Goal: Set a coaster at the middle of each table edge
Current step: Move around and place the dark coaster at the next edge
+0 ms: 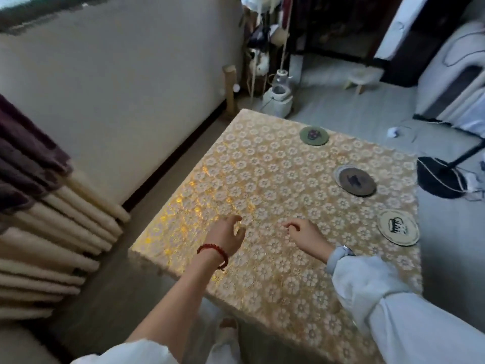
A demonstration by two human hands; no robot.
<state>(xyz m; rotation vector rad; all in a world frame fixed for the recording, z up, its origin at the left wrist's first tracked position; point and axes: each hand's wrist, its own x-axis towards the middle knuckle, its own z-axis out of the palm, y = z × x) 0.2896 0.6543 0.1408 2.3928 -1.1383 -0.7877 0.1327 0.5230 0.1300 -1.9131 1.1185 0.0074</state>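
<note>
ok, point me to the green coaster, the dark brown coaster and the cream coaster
green coaster point(314, 136): head view, its centre motif
dark brown coaster point(357, 181): head view, middle of its top face
cream coaster point(398, 227): head view, its dark printed design

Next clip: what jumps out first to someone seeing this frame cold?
The gold floral tablecloth dominates, glowing yellow toward its left side. Three round coasters stand out on it: a green coaster near the far edge, a dark brown coaster right of centre, and a pale coaster by the right edge. The left hand and right hand hover empty mid-table.
</note>
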